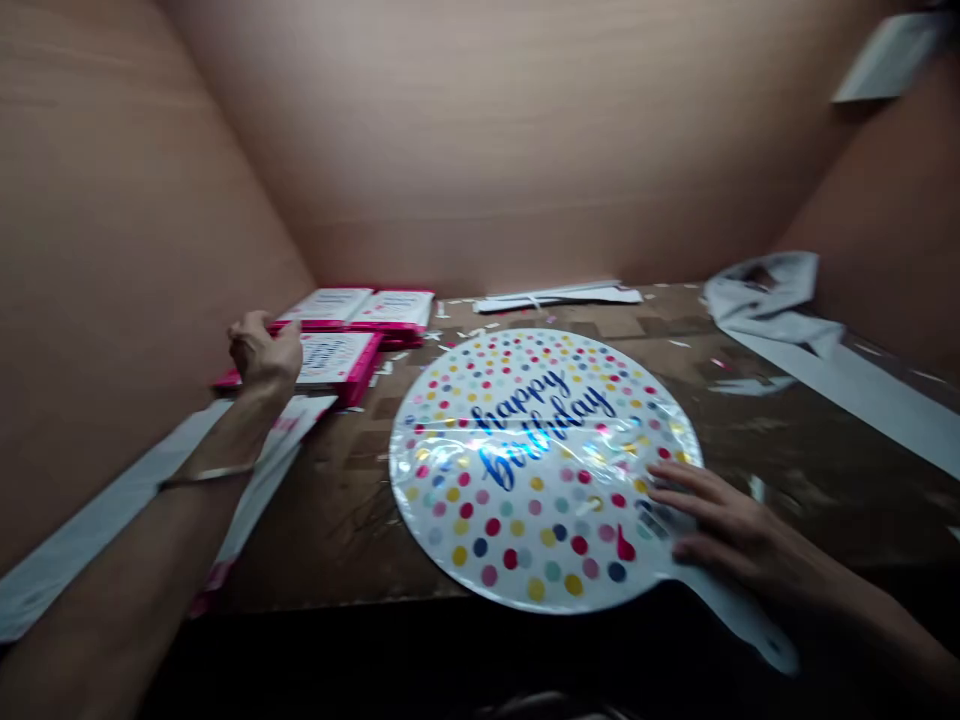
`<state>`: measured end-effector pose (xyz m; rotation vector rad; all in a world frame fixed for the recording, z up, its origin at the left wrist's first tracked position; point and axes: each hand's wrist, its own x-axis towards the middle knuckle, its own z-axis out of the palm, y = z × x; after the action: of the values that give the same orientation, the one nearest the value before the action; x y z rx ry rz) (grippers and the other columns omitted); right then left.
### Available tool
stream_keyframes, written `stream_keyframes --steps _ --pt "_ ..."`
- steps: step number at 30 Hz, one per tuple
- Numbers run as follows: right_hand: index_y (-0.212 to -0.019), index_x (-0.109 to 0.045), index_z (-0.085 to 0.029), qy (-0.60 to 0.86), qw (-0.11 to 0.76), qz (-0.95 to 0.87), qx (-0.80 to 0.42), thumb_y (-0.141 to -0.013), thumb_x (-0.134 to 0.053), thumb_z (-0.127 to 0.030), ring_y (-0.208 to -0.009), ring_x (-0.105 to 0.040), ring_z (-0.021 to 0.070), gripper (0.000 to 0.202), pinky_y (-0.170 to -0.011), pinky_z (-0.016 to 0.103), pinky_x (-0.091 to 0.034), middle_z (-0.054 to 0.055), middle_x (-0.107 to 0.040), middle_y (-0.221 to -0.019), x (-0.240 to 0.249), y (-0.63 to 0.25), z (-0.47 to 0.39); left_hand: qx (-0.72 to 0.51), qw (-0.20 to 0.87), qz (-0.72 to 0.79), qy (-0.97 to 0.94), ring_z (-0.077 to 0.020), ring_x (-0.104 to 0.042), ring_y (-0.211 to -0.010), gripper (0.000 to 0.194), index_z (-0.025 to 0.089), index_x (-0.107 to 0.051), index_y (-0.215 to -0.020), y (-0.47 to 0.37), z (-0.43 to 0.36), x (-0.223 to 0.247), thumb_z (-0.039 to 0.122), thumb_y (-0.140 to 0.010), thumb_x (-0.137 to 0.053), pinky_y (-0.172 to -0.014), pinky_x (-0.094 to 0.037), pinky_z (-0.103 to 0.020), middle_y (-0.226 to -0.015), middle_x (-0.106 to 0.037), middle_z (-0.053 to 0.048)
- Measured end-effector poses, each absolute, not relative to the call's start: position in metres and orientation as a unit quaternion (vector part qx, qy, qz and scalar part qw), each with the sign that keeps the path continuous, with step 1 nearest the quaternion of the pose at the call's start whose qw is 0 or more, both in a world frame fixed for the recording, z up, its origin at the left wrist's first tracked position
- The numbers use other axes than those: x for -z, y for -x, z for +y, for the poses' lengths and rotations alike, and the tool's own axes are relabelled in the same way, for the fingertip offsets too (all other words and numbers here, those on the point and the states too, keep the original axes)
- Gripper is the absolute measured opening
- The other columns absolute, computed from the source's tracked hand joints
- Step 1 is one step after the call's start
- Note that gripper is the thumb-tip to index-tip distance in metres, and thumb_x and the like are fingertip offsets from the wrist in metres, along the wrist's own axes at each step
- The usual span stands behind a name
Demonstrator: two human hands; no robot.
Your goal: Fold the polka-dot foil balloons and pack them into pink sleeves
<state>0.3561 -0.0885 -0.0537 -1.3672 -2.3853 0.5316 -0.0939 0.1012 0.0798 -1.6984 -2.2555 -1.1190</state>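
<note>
A large round white paddle [551, 540] with multicoloured dots, blue "happy birthday" lettering and a shiny clear wrapping lies on the brown surface, its handle pointing to the lower right. My right hand [727, 530] rests on it near the base of the handle, fingers stretched out over the film. At the left, my left hand [262, 350] is over the front stack of white and pink printed packets [337, 358]. Its fingers are curled and slightly blurred; anything between them is hidden. Two more packet stacks [390, 308] sit just behind.
Tall cardboard walls [480, 130] enclose the surface. Folded white strips [559, 295] lie along the back. A crumpled grey cloth [769, 300] sits at the right by a long white strip [862, 390]. Paper scraps are scattered about. More white strips [270, 470] lie under my left forearm.
</note>
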Motion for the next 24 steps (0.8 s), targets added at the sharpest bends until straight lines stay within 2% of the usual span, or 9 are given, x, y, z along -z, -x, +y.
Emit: stream_keyframes --steps 3,5,6,9,12,15,20,22,24 --pt "-0.122 -0.055 -0.025 0.479 0.175 -0.823 -0.25 -0.082 -0.057 -0.04 -0.129 -0.032 0.0272 0.043 -0.105 0.044 -0.032 0.007 -0.038 -0.139 0.047 -0.36 -0.082 0.284 -0.071 -0.633 0.717 -0.0224 -0.048 -0.114 0.029 0.019 -0.057 -0.111 0.025 0.082 -0.033 0.03 -0.085 -0.055 -0.097 -0.04 -0.036 -0.124 -0.052 -0.004" --pt "-0.118 -0.058 -0.025 0.471 0.192 -0.815 -0.278 -0.08 -0.059 -0.041 -0.129 -0.03 0.0263 0.041 -0.106 0.044 -0.03 0.007 -0.041 -0.137 0.047 -0.363 -0.078 0.203 -0.142 -0.515 0.82 -0.0214 -0.044 -0.12 0.036 0.026 -0.059 -0.112 -0.021 0.052 -0.002 0.037 -0.078 -0.062 -0.099 -0.039 -0.031 -0.133 -0.046 0.0" --pt "-0.116 -0.06 -0.025 0.469 0.196 -0.812 -0.287 -0.08 -0.06 -0.042 -0.129 -0.03 0.0263 0.04 -0.106 0.044 -0.03 0.007 -0.042 -0.136 0.048 -0.364 -0.077 0.132 -0.159 -0.426 0.881 -0.0256 -0.035 -0.127 0.045 0.024 -0.053 -0.121 -0.04 0.037 0.012 0.042 -0.081 -0.058 -0.103 -0.034 -0.038 -0.141 -0.035 -0.005" --pt "-0.107 -0.066 -0.027 0.461 0.206 -0.813 -0.289 -0.076 -0.063 -0.044 -0.127 -0.032 0.0262 0.034 -0.105 0.044 -0.028 0.006 -0.049 -0.131 0.053 -0.363 -0.076 0.025 -0.14 -0.277 0.95 -0.0322 -0.013 -0.135 0.064 0.019 -0.034 -0.136 -0.077 0.006 0.04 0.056 -0.085 -0.042 -0.107 -0.013 -0.055 -0.147 -0.019 -0.014" --pt "-0.098 -0.07 -0.028 0.445 0.228 -0.821 -0.274 -0.077 -0.062 -0.044 -0.119 -0.039 0.0241 0.027 -0.102 0.042 -0.03 0.005 -0.057 -0.121 0.057 -0.357 -0.07 0.01 -0.119 -0.244 0.962 -0.0316 -0.006 -0.136 0.074 0.018 -0.023 -0.141 -0.086 -0.002 0.048 0.065 -0.084 -0.03 -0.107 -0.003 -0.055 -0.148 -0.015 -0.013" --pt "-0.085 -0.072 -0.026 0.428 0.246 -0.83 -0.258 -0.08 -0.058 -0.044 -0.101 -0.05 0.0205 0.023 -0.094 0.039 -0.033 0.005 -0.064 -0.102 0.057 -0.346 -0.056 0.008 -0.127 -0.244 0.961 -0.031 -0.005 -0.136 0.077 0.017 -0.022 -0.141 -0.084 0.0 0.047 0.067 -0.083 -0.026 -0.107 0.0 -0.054 -0.148 -0.014 -0.013" --pt "-0.076 -0.069 -0.021 0.447 0.22 -0.827 -0.261 -0.083 -0.055 -0.039 -0.084 -0.051 0.0172 0.024 -0.084 0.036 -0.032 0.003 -0.063 -0.084 0.053 -0.319 -0.013 0.026 -0.222 -0.246 0.943 -0.0309 -0.007 -0.136 0.076 0.018 -0.027 -0.139 -0.08 0.006 0.04 0.066 -0.081 -0.036 -0.107 0.001 -0.054 -0.147 -0.017 -0.013" --pt "-0.073 -0.066 -0.018 0.488 0.198 -0.797 -0.296 -0.083 -0.053 -0.035 -0.078 -0.052 0.0155 0.024 -0.076 0.031 -0.035 0.002 -0.062 -0.079 0.048 -0.308 0.007 0.055 -0.296 -0.257 0.918 -0.0294 -0.016 -0.135 0.074 0.019 -0.027 -0.139 -0.077 0.008 0.034 0.061 -0.08 -0.046 -0.109 -0.004 -0.051 -0.146 -0.022 -0.011" --pt "-0.068 -0.061 -0.016 0.528 0.184 -0.766 -0.318 -0.081 -0.052 -0.036 -0.068 -0.05 0.0133 0.026 -0.064 0.026 -0.036 0.0 -0.058 -0.069 0.04 -0.297 0.026 0.107 -0.358 -0.301 0.877 -0.0274 -0.034 -0.127 0.07 0.02 -0.031 -0.136 -0.074 0.009 0.024 0.051 -0.078 -0.055 -0.107 -0.021 -0.045 -0.14 -0.037 -0.01"
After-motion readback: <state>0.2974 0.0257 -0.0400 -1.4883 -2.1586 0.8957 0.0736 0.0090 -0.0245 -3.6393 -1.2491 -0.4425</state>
